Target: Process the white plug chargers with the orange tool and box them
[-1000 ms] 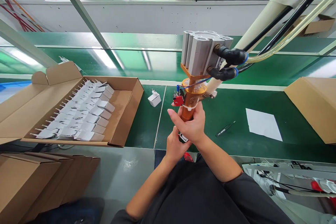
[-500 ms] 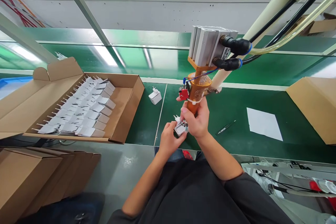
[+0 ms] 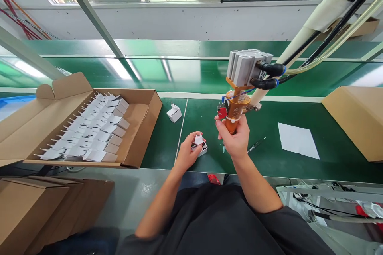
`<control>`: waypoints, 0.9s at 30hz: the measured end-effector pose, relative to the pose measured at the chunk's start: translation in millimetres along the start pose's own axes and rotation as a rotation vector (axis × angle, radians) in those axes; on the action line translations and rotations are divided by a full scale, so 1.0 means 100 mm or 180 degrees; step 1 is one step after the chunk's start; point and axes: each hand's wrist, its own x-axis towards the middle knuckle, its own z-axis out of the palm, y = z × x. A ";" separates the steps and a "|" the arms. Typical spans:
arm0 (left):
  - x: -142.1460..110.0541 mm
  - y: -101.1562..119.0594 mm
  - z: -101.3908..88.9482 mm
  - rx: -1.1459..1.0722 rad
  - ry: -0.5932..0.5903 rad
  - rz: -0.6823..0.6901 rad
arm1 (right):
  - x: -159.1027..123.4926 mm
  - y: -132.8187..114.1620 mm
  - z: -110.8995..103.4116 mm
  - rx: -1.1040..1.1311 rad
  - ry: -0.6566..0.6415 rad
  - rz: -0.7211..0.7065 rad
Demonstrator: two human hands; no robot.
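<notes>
Left hand (image 3: 188, 155) pinches a white plug (image 3: 205, 150) at the bench edge, prongs up, probably to keep them clear. Right hand (image 3: 237, 140), at its 3 o'clock, grasps the orange tool (image 3: 236, 108), seemingly to steady it. Second plug (image 3: 174, 114): 11 o'clock. Box (image 3: 145, 135): 9 o'clock, lid open, presumably for access.
</notes>
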 end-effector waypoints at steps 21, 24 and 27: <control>-0.22 -0.07 -0.04 0.2584 -0.0144 0.0749 | -0.02 0.03 -0.23 -0.0151 0.0067 -0.0042; -0.03 -0.06 -0.18 0.2734 -0.0086 0.0754 | -0.04 0.05 -0.31 -0.0183 0.0061 0.0049; 0.32 -0.10 -0.39 0.2896 0.0474 0.0724 | -0.04 0.05 -0.40 -0.0222 0.0079 0.0067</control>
